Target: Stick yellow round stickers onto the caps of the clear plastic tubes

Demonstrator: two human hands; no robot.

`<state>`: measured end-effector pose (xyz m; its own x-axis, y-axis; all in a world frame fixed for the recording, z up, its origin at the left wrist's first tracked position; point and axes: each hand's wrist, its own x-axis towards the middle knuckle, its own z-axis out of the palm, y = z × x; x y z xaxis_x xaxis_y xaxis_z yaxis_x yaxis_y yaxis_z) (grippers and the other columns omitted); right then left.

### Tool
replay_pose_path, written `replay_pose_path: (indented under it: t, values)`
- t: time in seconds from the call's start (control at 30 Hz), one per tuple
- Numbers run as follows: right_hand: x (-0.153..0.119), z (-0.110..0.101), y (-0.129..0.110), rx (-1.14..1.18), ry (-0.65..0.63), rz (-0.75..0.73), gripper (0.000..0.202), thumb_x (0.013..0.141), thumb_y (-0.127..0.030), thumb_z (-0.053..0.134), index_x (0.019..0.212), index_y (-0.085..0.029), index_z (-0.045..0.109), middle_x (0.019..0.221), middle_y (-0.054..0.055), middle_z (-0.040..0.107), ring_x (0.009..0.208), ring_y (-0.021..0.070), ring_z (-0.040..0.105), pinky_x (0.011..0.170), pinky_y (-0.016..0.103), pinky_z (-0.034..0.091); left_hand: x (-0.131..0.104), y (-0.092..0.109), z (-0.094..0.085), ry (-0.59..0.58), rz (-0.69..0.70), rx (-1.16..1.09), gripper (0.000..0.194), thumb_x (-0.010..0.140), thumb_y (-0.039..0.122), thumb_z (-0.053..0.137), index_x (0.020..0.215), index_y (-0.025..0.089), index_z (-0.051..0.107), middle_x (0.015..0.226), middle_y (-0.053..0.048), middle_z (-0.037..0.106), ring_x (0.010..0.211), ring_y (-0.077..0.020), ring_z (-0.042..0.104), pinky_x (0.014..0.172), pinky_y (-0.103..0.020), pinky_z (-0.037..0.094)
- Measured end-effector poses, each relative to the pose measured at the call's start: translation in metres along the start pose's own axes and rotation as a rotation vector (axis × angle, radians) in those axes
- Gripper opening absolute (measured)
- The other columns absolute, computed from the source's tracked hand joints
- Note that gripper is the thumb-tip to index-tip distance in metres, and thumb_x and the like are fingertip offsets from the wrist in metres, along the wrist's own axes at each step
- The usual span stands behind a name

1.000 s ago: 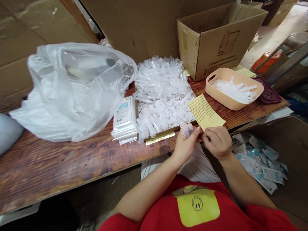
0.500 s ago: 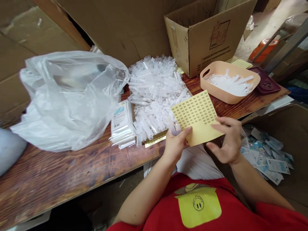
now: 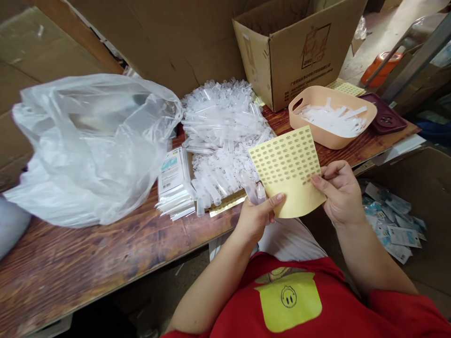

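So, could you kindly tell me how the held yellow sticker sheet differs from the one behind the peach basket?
The held sticker sheet is tilted up between the left grip and right grip; the far sticker sheet lies behind the peach basket. The held sticker sheet shows nearly whole; the far sticker sheet is partly hidden. Both are yellow with rows of small marks.

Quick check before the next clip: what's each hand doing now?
Left hand: closed, holding translucent tubes and, under its thumb, the yellow sheet.
Right hand: closed, pinching the sheet's right edge.
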<state>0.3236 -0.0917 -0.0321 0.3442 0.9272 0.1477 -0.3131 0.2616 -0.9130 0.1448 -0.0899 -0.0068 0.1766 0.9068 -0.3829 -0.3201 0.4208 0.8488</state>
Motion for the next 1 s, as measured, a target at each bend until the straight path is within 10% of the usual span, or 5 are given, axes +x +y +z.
replay_pose_path:
  t: [0.33, 0.6, 0.7, 1.0]
  values:
    - [-0.002, 0.01, -0.001, 0.044, -0.112, 0.086, 0.033, 0.071, -0.036, 0.09, 0.082, -0.024, 0.061, 0.08, -0.004, 0.072, 0.071, 0.0131, 0.068, 0.063, 0.024, 0.058, -0.003, 0.012, 0.0, -0.086, 0.014, -0.17, 0.034, 0.058, 0.025, 0.086, 0.082, 0.015, 0.064, 0.081, -0.001, 0.068, 0.049, -0.0041, 0.05, 0.03, -0.012, 0.025]
    - [-0.013, 0.024, -0.002, -0.505, -0.028, -0.417, 0.01, 0.087, -0.032, 0.077, 0.089, -0.025, 0.07, 0.12, 0.007, 0.061, 0.114, 0.023, 0.061, 0.092, 0.039, 0.055, 0.009, 0.013, -0.004, -0.296, -0.047, -0.358, 0.035, 0.063, 0.019, 0.079, 0.094, 0.016, 0.064, 0.082, 0.0, 0.07, 0.029, 0.0069, 0.024, 0.026, -0.007, 0.014]
    - [-0.019, 0.03, -0.004, -0.74, 0.054, -0.605, 0.005, 0.088, -0.027, 0.077, 0.09, -0.026, 0.073, 0.107, 0.007, 0.062, 0.103, 0.0225, 0.061, 0.086, 0.04, 0.054, 0.015, 0.01, -0.009, -0.311, -0.104, -0.391, 0.035, 0.064, 0.019, 0.079, 0.096, 0.015, 0.065, 0.08, -0.001, 0.07, 0.028, 0.0076, 0.023, 0.024, -0.005, 0.013]
    - [-0.026, 0.042, 0.003, -0.579, -0.117, -0.545, 0.023, 0.089, -0.016, 0.073, 0.111, -0.023, 0.071, 0.098, 0.005, 0.073, 0.089, 0.0171, 0.069, 0.079, 0.03, 0.059, 0.023, 0.009, -0.017, -0.181, -0.129, -0.458, 0.038, 0.061, 0.017, 0.083, 0.095, 0.014, 0.067, 0.083, -0.002, 0.074, 0.027, 0.006, 0.032, 0.024, -0.004, 0.023]
